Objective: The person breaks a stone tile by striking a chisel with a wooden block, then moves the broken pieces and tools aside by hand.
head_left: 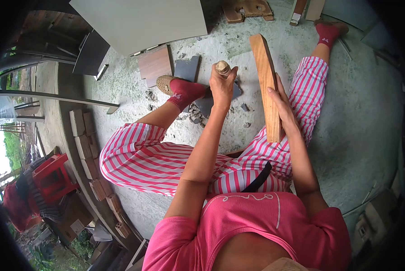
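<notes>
My left hand (221,88) is closed round an upright tool with a round, worn wooden butt (222,67) sticking out above the fist. Its lower end is hidden below the hand. My right hand (283,106) grips a long piece of wood (264,83) from its right side, thumb on the near face and fingers mostly behind it. The wood slants upward, with its lower end by the striped trousers (268,153). Beneath the left hand, dark grey tile pieces (186,68) and broken chips (195,114) lie on the floor.
A brown tile (155,64) lies beside my left foot (184,92). A large pale panel (143,22) stands at the back, near a carved wooden piece (247,10). Bricks (82,140) line the left ledge, with a red plastic stool (53,174) beyond.
</notes>
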`<action>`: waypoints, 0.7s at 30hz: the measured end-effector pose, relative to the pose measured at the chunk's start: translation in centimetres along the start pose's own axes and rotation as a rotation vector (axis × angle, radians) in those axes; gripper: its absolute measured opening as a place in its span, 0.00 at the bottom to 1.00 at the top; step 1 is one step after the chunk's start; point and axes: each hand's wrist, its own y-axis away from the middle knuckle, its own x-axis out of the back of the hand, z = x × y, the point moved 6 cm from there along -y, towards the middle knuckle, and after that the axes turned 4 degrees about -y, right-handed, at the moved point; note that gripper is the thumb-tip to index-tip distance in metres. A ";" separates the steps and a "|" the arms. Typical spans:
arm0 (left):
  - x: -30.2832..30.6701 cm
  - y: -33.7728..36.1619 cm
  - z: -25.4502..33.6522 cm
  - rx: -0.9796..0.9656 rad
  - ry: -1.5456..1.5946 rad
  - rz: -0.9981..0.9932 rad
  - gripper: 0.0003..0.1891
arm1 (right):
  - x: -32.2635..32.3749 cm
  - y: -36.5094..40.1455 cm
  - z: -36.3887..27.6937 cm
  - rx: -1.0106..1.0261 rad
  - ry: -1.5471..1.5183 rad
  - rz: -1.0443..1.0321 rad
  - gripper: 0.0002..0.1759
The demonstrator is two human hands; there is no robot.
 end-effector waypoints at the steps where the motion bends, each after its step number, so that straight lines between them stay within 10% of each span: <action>1: -0.7 -0.3 0.8 -0.036 -0.057 -0.079 0.16 | 0.0 -0.1 -0.9 0.000 0.000 0.001 0.43; 11: -1.6 -1.9 0.6 -0.050 -0.051 -0.151 0.16 | -1.7 4.3 -14.4 0.599 -0.005 0.012 0.46; 15: -1.4 -0.8 1.4 -0.075 -0.081 -0.119 0.15 | -3.0 2.6 -11.6 0.644 0.354 0.001 0.46; 17: -1.7 -0.1 1.6 -0.190 0.027 -0.138 0.14 | -3.9 0.6 -7.1 0.178 0.713 -0.219 0.45; 21: -1.9 -0.5 0.5 -0.180 0.078 -0.132 0.14 | -3.8 0.1 -8.2 0.300 0.597 -0.268 0.45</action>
